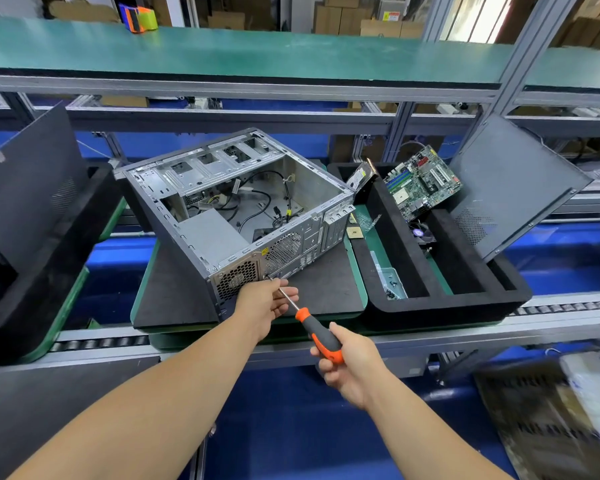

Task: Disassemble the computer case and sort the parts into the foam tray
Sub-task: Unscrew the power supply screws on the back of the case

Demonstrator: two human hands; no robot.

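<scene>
The right hand (347, 362) is wrapped around the orange-and-black handle of a screwdriver (317, 332), thumb laid along the grip, forearm extended from the lower right. The steel shaft runs up and left to the rear panel of the computer case (236, 209), with its tip at a point just beside the power supply grille (238, 280); whether a screw sits under the tip is too small to tell. The left hand (267, 303) lies under the shaft near the tip, palm turned up, fingers loosely curved and cupped around the shaft without clamping it, apparently guiding the tool. The left forearm reaches in from the lower left, roughly parallel to the right.

Step in hand, as judged: removal of a rear-panel fastener, probably one retaining the power supply. The next move calls for the tip to stay seated and square while the right hand turns, with the left hand placed to catch the loosened screw.

The case lies on its side on a dark mat (312, 289), open face up, with loose cables and the power supply inside. Just to its right stands the black foam tray (465, 303), which holds a motherboard (423, 183), a fan (421, 233) and a small clear box (392, 284) of screws. A grey side panel (513, 188) leans at the tray's far end.
</scene>
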